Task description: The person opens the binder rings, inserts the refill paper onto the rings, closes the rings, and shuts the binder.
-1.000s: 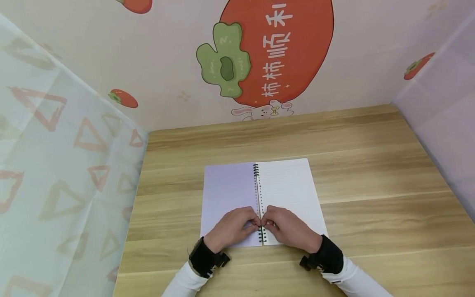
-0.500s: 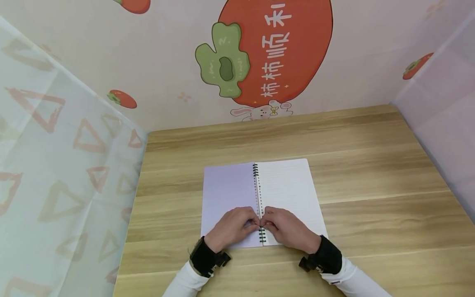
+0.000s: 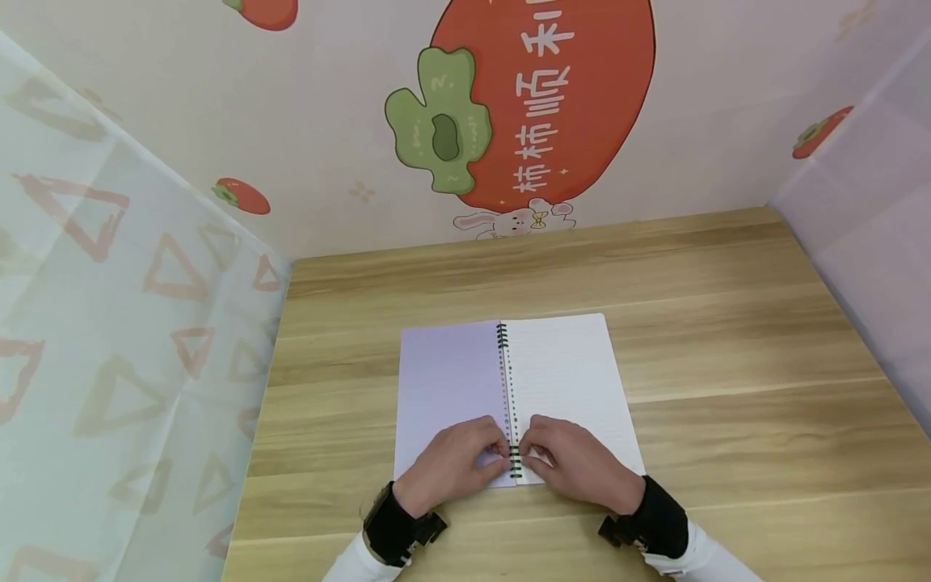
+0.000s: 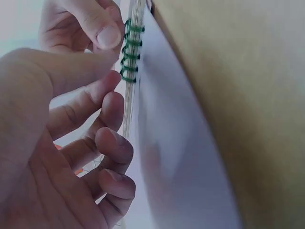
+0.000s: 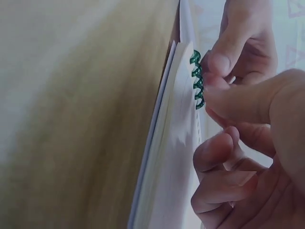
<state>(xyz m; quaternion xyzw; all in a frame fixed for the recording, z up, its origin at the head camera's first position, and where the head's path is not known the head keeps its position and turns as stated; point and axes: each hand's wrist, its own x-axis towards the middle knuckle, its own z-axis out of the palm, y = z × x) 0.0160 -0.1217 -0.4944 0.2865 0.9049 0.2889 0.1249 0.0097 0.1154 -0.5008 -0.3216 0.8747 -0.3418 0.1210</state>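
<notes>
An open notebook lies on the table, its purple cover [image 3: 449, 372] on the left and a white lined page [image 3: 560, 364] on the right. Short dark green binding rings [image 3: 515, 462] join the two sides near the bottom of the spine; similar upper rings [image 3: 502, 335] sit at the top. Between them runs a row of bare punched holes. My left hand [image 3: 452, 462] pinches at the lower rings from the left, thumb and index fingertips right at the green loops [image 4: 131, 57]. From the right, my right hand [image 3: 578, 465] pinches at the same rings, its other fingers curled loosely.
The wooden table [image 3: 727, 339] extends around the notebook on all sides. A printed back wall [image 3: 334, 129] and side curtains [image 3: 145, 323] enclose it. Each wrist wears a black strap [image 3: 393, 521] with a small camera.
The lower rings, their halves apart a second ago, now look joined. Both hands have slid a little toward the near edge along the spine and their fingertips have parted slightly.
</notes>
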